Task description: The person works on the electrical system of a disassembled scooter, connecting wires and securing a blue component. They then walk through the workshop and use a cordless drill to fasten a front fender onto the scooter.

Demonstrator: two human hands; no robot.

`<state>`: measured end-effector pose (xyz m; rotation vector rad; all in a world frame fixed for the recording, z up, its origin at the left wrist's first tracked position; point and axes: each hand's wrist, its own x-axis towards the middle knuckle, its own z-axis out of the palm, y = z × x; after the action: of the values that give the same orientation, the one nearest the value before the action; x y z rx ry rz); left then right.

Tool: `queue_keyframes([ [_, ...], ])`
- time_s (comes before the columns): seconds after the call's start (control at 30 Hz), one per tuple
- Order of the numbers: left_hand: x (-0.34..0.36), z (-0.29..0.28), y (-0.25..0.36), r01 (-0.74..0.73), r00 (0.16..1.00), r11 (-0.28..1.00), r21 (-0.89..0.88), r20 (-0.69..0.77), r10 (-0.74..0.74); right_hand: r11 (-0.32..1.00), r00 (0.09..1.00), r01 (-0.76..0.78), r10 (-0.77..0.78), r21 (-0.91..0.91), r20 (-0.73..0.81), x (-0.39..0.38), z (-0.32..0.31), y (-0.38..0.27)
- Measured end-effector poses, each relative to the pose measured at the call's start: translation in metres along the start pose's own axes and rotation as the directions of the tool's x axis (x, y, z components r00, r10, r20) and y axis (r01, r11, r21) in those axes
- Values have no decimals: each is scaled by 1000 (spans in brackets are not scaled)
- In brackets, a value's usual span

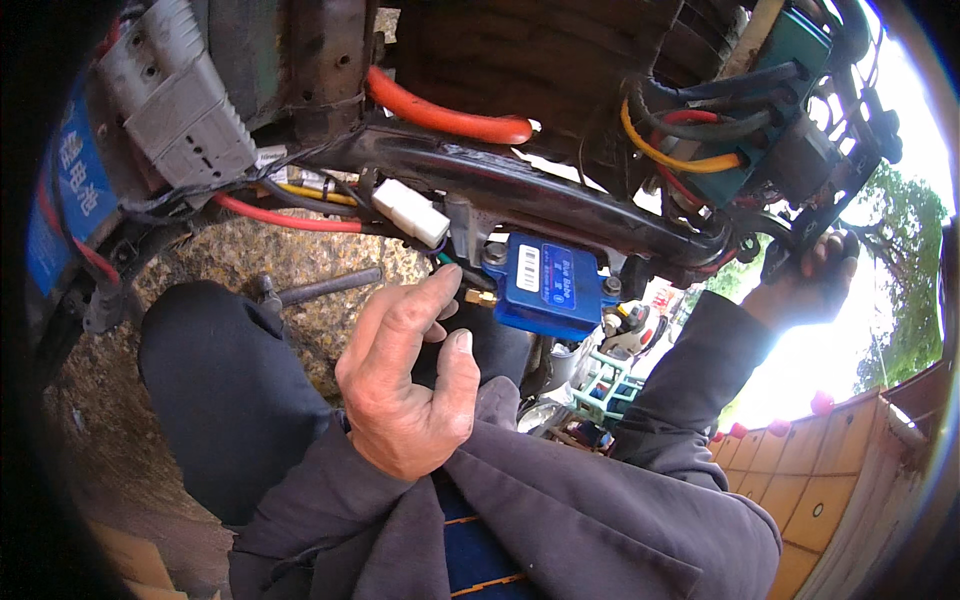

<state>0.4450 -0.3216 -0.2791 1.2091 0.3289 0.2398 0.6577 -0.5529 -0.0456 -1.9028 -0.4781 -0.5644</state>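
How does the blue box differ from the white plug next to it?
Colour: the blue box is deep blue, while the white plug is plain white. Size: the blue box is broader; the white plug is smaller and narrower. Surface: the blue box carries a barcode label, whereas the white plug shows none. Both are blocky and sit near the dark frame tube.

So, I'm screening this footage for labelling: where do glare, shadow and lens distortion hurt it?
Head view: white glare washes out the background below the right hand; head view: the cavity at the top sinks into shadow; head view: fisheye leaves the corners black, the panelled wall leaning; head view: the left hand and blue box read clearly.
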Motion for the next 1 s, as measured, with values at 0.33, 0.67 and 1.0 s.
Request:
queue_keyframes([
  [0.33, 4, 6, -7, -45, 998, 998, 55, -47, 47, 996, 1000, -7, 5, -83, -25, 0, 5, -1],
  [0.67, -1, 16, -6, 13, 993, 999, 30, -122, -9, 998, 998, 51, -50, -29, 50, 2, -2, 4],
  [1.0, -4, 30, 3, 10, 977, 997, 82, -215, 8, 991, 999, 23, -29, -133, -38, 0, -3, 7],
])
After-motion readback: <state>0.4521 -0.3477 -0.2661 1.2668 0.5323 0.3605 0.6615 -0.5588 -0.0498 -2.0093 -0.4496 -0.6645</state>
